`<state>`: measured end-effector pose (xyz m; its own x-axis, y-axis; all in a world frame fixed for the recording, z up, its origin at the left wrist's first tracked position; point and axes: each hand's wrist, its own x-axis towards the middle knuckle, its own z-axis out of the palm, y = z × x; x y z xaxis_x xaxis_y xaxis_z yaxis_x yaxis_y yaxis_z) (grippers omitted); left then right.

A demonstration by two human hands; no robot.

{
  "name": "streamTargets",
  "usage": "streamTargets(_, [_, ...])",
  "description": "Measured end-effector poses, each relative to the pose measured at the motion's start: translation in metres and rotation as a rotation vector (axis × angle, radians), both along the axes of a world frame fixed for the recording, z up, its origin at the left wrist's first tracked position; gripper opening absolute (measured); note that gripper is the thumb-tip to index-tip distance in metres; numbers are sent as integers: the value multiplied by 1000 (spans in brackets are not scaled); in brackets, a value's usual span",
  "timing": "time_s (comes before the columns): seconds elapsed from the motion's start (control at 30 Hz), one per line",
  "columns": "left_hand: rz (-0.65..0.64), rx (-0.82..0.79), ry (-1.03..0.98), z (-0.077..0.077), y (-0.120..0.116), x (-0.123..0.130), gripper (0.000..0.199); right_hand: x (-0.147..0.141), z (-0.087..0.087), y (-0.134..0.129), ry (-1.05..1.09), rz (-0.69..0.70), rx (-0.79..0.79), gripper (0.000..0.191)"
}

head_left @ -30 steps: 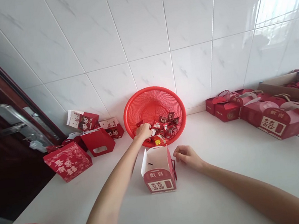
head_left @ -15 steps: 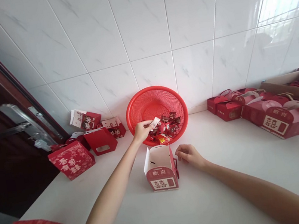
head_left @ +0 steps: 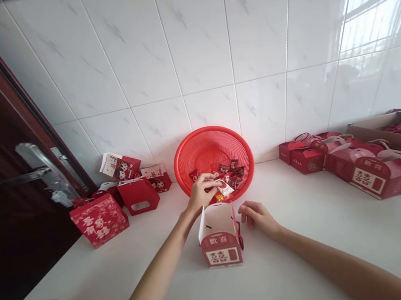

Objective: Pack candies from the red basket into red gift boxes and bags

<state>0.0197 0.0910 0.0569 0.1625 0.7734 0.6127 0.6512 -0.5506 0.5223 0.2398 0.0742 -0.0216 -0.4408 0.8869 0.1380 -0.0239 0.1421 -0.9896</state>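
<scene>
White packet (head_left: 226, 189) already picked out — left hand (head_left: 201, 192) pinches it over the red basket (head_left: 208, 130); right hand (head_left: 257, 216), loosely curled beside the open box (head_left: 222, 256), shows nothing held.

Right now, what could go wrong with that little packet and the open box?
The small white-and-red wrapped packet is pinched only by the fingertips of the left hand, so it might slip into the red plastic mesh basket. The left wrist is close to the raised side of the open red-and-white paper box and could bump it. The right hand might brush the box's dark red cord.
</scene>
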Motion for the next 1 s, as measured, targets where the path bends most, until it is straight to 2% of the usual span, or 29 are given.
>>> streamTargets(0.1, [-46, -8, 50, -2, 2, 1, 21, -1, 0, 0, 27, -10, 1, 44])
streamTargets(0.17, [-33, -1, 104, 0, 4, 0, 22, -2, -1, 1, 42, -10, -3, 44])
streamTargets(0.23, [72, 8, 188, 6, 5, -5, 24, -2, -2, 1, 44, -7, -2, 44])
streamTargets(0.33, [315, -32, 339, 18, 7, -16, 29, -2, -1, 0, 38, 0, -8, 42])
streamTargets(0.43, [408, -93, 401, 26, 12, -26, 32, -2, -1, -1, 30, 15, -12, 40])
streamTargets(0.63, [322, -222, 403, 30, 38, -23, 34, -2, -3, 1, 15, 17, -19, 38])
streamTargets(0.87, [130, -342, 317, 21, 64, 11, 23, -2, -5, 3, 6, 20, -23, 40])
streamTargets(1.0, [88, -394, 248, 15, 72, 25, 24, -2, -4, 2, 1, 19, -14, 39])
